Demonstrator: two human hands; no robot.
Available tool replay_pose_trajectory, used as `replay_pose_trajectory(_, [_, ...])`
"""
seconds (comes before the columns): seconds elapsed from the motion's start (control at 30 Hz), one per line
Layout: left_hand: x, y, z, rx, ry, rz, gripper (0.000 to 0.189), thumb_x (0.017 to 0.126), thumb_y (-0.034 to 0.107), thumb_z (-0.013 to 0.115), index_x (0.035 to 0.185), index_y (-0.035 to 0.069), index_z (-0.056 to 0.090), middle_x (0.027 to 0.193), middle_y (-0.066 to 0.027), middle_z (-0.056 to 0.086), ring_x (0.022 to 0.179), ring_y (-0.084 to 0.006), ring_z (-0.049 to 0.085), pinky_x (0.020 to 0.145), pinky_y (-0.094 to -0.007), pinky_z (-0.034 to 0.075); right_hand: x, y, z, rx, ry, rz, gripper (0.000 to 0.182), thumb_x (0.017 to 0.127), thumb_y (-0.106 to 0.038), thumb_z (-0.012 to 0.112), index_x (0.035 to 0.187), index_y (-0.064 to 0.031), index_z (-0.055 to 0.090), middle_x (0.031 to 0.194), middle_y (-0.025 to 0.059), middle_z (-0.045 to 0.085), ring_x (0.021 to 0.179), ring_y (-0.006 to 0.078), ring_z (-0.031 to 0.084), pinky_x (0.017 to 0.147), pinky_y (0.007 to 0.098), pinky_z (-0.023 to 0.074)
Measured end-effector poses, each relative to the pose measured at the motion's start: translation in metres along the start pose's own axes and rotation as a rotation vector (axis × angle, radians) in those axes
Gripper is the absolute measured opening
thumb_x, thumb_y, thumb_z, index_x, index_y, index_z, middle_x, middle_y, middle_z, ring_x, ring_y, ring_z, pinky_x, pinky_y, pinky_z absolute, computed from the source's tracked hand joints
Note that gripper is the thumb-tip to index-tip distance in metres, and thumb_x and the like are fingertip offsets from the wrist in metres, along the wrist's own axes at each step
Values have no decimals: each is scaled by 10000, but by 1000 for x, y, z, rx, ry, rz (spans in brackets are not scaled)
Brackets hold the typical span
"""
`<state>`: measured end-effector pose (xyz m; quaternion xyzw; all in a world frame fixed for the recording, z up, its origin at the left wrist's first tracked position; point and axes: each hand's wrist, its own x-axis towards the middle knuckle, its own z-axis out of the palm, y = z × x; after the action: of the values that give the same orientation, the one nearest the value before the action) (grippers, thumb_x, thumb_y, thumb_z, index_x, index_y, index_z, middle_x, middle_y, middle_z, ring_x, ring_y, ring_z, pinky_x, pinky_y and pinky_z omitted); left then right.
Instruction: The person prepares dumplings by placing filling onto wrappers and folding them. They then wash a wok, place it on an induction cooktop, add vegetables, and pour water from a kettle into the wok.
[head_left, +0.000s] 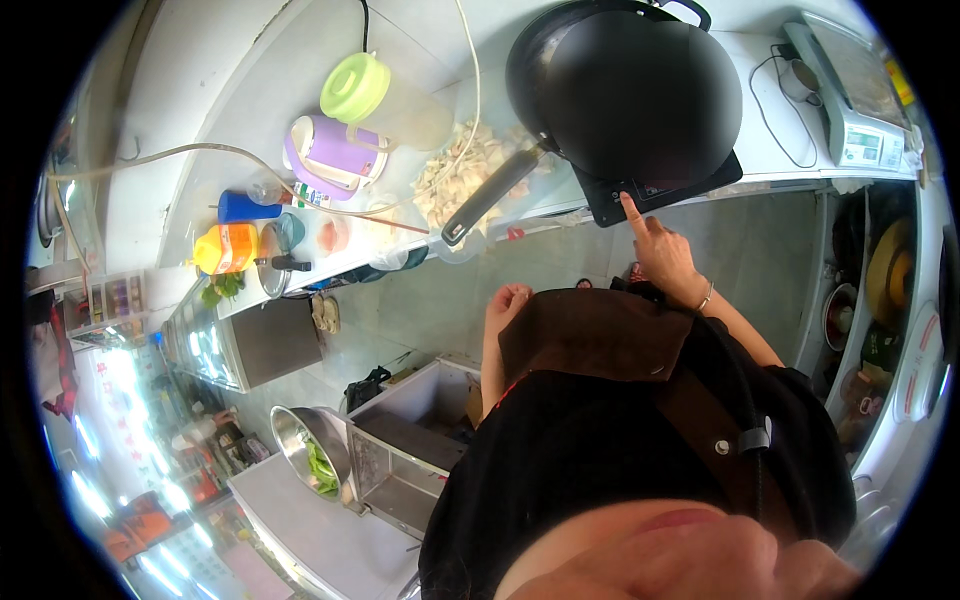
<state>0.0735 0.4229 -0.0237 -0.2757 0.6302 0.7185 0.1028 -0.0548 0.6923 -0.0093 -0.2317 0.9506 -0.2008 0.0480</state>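
Observation:
My right hand (664, 255) touches the front panel of a black induction cooktop (604, 206) with an outstretched index finger. A black wok (529, 82) stands on the cooktop, its long handle (491, 195) pointing to the lower left; a blurred patch hides most of its inside. My left hand (511, 301) is by the brown apron at my waist, its fingers curled, and no object shows in it. Pale cut pieces of food (461, 169) lie in a heap on the counter left of the wok handle.
A lime-lidded jug (356, 88), a purple-and-white container (337, 157), a blue cup (247, 205) and a yellow bottle (227, 249) are on the counter's left. A digital scale (862, 142) and a metal mug (799, 79) are at right. A steel bowl with green leaves (322, 465) stands behind.

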Motion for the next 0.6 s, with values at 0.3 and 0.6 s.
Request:
replay_pose_trajectory(0.3, [-2, 9, 6, -44, -34, 9, 148, 888, 184, 553, 858, 40, 537, 799, -12, 564, 710, -77, 507, 650, -213, 430, 0, 2, 6, -3, 9, 27, 767, 716, -35, 517, 1405, -133, 193, 757, 156, 550, 581, 337, 569, 519, 430, 474])
replay_pose_trajectory(0.6, [17, 17, -8, -308, 144, 25, 496, 927, 483, 336, 1066, 32, 488, 867, -114, 583, 771, -204, 578, 697, -308, 479, -3, -2, -11, 108, 64, -97, 729, 738, -39, 508, 1397, -129, 209, 758, 166, 548, 581, 343, 571, 533, 423, 485])
